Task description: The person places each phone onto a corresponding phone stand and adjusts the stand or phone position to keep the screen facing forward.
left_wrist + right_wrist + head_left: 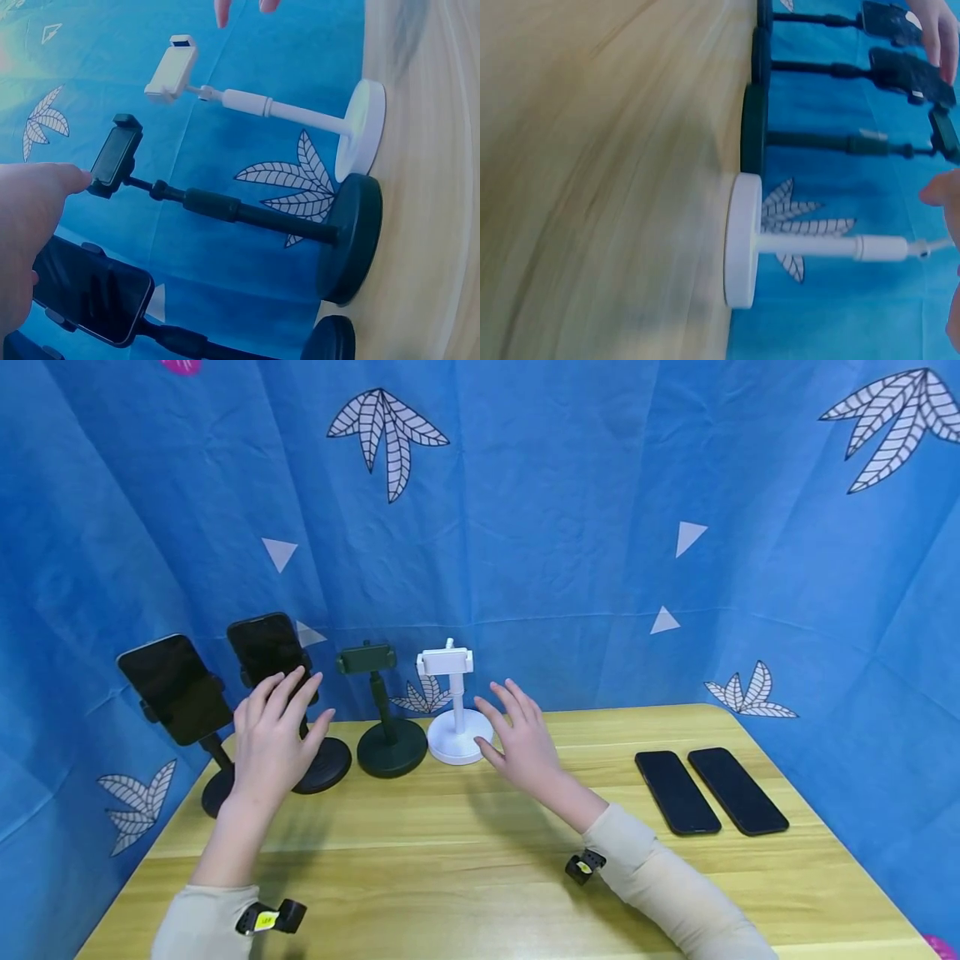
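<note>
My left hand (273,739) is raised with spread fingers in front of a black phone stand (330,764). That stand holds a phone (262,643), partly hidden behind the fingers; I cannot tell whether they touch it. To its right stands a dark green phone stand (392,747) with a bare clamp. Beside that is a white phone stand (457,735), its clamp also bare. Just right of the white stand hovers my right hand (521,739), fingers apart and holding nothing. In the left wrist view, my left thumb (71,178) appears near the green clamp.
At the far left, another black stand (217,789) carries a second phone (176,689). Two dark phones, one left (677,793) and one right (738,791), lie flat at the right of the wooden table (450,877). A blue patterned curtain (555,527) hangs behind.
</note>
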{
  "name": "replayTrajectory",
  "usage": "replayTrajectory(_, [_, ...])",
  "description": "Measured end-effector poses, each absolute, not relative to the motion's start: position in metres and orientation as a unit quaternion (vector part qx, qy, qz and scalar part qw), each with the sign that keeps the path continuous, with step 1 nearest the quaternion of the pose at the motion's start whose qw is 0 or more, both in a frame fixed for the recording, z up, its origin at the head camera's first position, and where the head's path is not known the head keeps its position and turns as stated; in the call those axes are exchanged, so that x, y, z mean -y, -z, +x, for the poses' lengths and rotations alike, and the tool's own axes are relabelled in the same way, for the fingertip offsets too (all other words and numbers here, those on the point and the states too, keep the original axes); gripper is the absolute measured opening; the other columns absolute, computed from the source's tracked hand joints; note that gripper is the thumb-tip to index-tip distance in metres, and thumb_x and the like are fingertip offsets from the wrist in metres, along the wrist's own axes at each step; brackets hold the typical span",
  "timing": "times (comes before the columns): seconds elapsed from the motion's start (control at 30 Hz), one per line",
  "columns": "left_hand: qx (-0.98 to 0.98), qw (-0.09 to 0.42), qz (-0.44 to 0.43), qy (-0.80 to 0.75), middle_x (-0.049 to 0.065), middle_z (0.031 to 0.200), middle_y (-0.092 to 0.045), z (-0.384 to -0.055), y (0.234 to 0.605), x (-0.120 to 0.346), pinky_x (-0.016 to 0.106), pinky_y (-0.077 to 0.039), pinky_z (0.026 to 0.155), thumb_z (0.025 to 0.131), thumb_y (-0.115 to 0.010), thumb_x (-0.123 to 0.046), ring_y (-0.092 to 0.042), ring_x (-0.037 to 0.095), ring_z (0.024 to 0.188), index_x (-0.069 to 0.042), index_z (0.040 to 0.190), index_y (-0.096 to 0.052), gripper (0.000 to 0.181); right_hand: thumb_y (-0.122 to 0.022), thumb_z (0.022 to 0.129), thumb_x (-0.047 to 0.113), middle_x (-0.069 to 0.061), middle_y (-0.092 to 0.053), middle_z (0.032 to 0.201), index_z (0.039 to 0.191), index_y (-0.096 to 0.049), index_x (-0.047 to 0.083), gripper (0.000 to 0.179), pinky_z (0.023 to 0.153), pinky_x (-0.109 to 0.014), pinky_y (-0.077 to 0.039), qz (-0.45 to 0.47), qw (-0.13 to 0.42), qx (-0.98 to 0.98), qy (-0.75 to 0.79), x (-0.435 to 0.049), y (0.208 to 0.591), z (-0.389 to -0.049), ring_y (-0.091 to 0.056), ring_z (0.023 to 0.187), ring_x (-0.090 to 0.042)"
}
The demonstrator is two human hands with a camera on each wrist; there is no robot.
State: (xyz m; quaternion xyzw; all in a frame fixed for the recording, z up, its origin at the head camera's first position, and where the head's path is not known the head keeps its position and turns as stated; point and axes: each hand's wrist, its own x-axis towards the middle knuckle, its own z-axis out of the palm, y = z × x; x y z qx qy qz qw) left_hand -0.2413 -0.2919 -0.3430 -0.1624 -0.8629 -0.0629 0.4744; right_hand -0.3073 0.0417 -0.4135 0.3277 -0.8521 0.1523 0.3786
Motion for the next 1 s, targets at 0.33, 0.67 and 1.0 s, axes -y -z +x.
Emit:
replayTrajectory(0.33, [0.862,0.474,-0.177,0.027,0.019,0.139,-0.056,-0.25,0.336,0.291,0.063,-0.037,0.1,0.099,-0.053,-0.044,-0.045,0.042,0.131,-0.009,0.136,-0.057,0.051,-0.075,0.084,0.026,-0.02,-0.048,0.144,0.134,-0.056,0.011,0.056,0.107,-0.059,-0.038,0.268,0.384,0.864,-0.184,-0.076,0.415,-0.309,-0.038,0.139,-0.041])
replayTrajectory(0.67, [0.866,0.468,-0.171,0.032,0.018,0.142,-0.053,-0.261,0.335,0.288,0.062,-0.036,0.103,0.091,-0.068,-0.035,-0.043,0.039,0.134,-0.011,0.14,-0.053,0.057,-0.075,0.085,0.026,-0.02,-0.046,0.145,0.137,-0.054,0.011,0.058,0.107,-0.062,-0.036,0.222,0.386,0.874,-0.195,-0.109,0.424,-0.31,-0.034,0.14,-0.041])
replayTrajectory(1.0, [0.863,0.475,-0.163,0.058,0.017,0.141,-0.055,-0.275,0.336,0.281,0.06,-0.035,0.104,0.079,-0.08,-0.023,-0.043,0.038,0.135,-0.012,0.14,-0.053,0.068,-0.077,0.084,0.025,-0.024,-0.045,0.144,0.135,-0.055,0.008,0.058,0.104,-0.065,-0.037,0.19,0.393,0.879,-0.191,-0.137,0.429,-0.31,-0.035,0.138,-0.044])
